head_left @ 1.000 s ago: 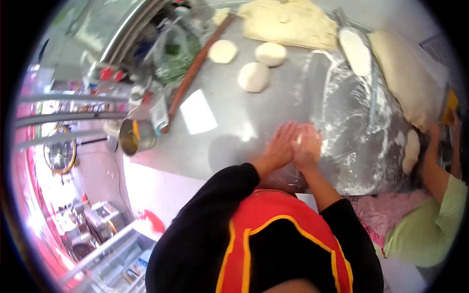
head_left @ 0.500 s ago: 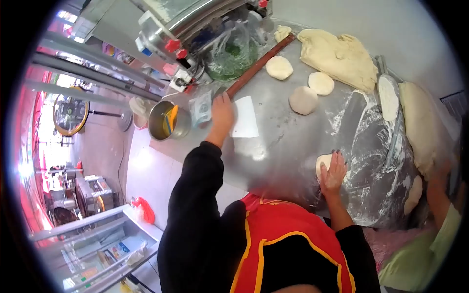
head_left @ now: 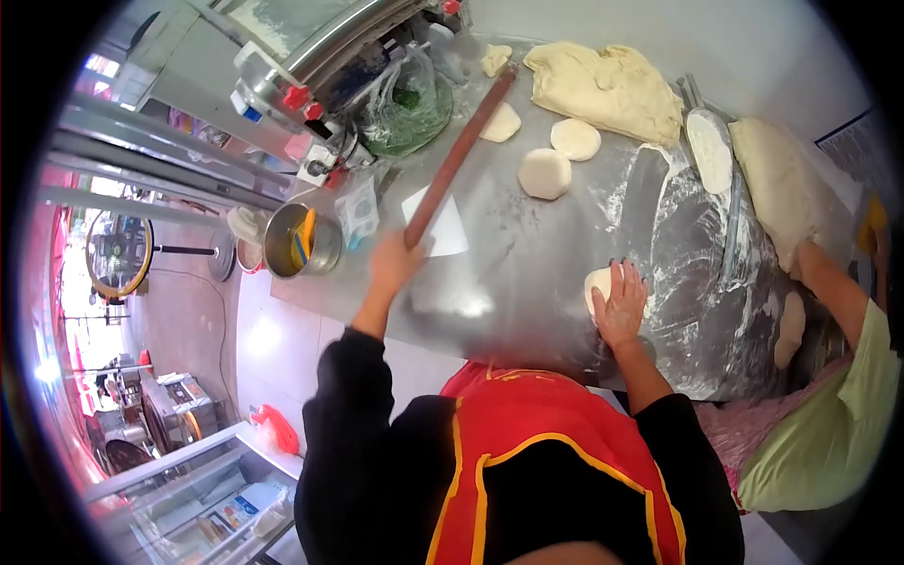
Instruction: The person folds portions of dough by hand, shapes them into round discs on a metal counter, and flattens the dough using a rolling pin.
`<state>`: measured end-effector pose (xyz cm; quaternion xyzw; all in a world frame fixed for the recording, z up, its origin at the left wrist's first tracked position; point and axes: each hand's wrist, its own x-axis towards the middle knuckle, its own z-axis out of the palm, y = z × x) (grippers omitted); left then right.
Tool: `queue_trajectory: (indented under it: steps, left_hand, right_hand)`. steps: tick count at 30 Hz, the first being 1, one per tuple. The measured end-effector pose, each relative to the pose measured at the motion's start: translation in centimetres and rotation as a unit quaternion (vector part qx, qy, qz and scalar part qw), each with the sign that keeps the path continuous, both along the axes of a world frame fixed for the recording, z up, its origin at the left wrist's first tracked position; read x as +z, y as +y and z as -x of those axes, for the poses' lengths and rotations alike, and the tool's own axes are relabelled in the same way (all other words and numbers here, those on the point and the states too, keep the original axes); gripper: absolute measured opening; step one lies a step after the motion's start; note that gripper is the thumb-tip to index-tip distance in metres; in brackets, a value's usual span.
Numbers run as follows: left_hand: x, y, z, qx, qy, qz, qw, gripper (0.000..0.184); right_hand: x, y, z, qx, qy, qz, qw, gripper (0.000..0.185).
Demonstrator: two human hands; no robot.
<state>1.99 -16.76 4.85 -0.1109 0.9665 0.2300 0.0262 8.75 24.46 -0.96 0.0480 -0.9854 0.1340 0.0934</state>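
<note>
Floury table [head_left: 527, 268]; left grip [head_left: 395, 264] holds rolling pin [head_left: 463, 151] (reddish); right hand [head_left: 622, 305] flat on pale dough [head_left: 595, 283].

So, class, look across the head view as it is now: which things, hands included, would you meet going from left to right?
Standing fan, metal pot, clear packet, left hand, rolling pin, nearest of the three uncovered dough rounds, right hand, large dough mass at the far right.
</note>
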Motion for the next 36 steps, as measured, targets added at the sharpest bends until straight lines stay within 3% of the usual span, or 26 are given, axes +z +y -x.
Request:
queue_trajectory:
  steps: [4, 6, 9, 10, 13, 17, 18, 20, 22, 23, 24, 25, 26, 29, 36]
  left_hand:
    - [1.1, 3.0, -9.1, 0.026, -0.087, 0.011, 0.996, 0.035]
    - [1.1, 4.4, -12.2, -0.028, -0.068, 0.018, 0.997, 0.031]
    - [0.7, 6.8, -13.5, -0.122, -0.071, 0.038, 0.989, 0.025]
    - [0.6, 7.5, -13.7, -0.154, -0.078, 0.048, 0.984, 0.024]
    - [0.5, 10.0, -13.2, -0.253, -0.069, 0.056, 0.963, 0.021]
    - [1.8, 13.0, -10.4, -0.355, -0.114, 0.041, 0.927, 0.024]
    - [1.7, 13.0, -9.1, -0.366, -0.133, 0.009, 0.921, 0.024]
    - [0.9, 12.6, -5.7, -0.387, -0.171, -0.056, 0.904, 0.024]
    - [-2.1, 10.5, -1.3, -0.238, -0.042, -0.143, 0.960, 0.026]
    - [-4.4, 9.3, 1.2, -0.141, 0.072, -0.070, 0.985, 0.026]
    - [-3.8, 8.7, 3.4, -0.062, 0.071, -0.004, 0.996, 0.027]
    - [-6.0, 7.6, 5.7, -0.001, 0.141, -0.045, 0.989, 0.026]
    - [-7.3, 6.7, 7.8, 0.041, 0.136, -0.064, 0.988, 0.026]
    - [-7.9, 6.3, 10.8, 0.039, 0.124, -0.104, 0.986, 0.025]
    - [-8.4, 6.2, 11.6, -0.082, 0.110, -0.021, 0.990, 0.010]
  right_hand:
    - [-0.9, 0.2, -0.7, 0.019, 0.025, 0.018, 0.999, 0.065]
    - [-1.2, 0.1, -1.7, 0.040, 0.040, 0.036, 0.998, 0.066]
    - [-1.1, 0.1, -4.4, 0.088, 0.011, 0.207, 0.974, 0.068]
    - [-1.0, 0.4, -5.2, 0.059, 0.049, 0.247, 0.966, 0.071]
    - [5.6, 1.9, -5.6, 0.112, 0.114, 0.046, 0.986, 0.075]
    - [4.5, 6.1, -4.2, 0.198, -0.075, -0.059, 0.976, 0.050]
    - [5.5, 6.0, -4.4, 0.194, -0.043, -0.001, 0.980, 0.035]
    - [6.4, 6.2, -5.6, 0.177, -0.046, -0.001, 0.983, 0.032]
    - [6.3, 6.2, -6.7, 0.160, -0.047, 0.007, 0.986, 0.030]
    - [6.2, 6.0, -7.3, 0.149, -0.048, 0.015, 0.988, 0.029]
    - [6.0, 5.9, -7.8, 0.138, -0.048, 0.024, 0.989, 0.028]
    - [5.7, 5.8, -8.2, 0.136, -0.058, 0.029, 0.989, 0.027]
    - [5.3, 5.7, -8.6, 0.134, -0.068, 0.033, 0.988, 0.026]
    - [5.9, 4.3, -8.9, 0.120, -0.053, 0.063, 0.989, 0.021]
    - [6.1, 3.2, -8.1, 0.096, -0.068, 0.058, 0.991, 0.022]
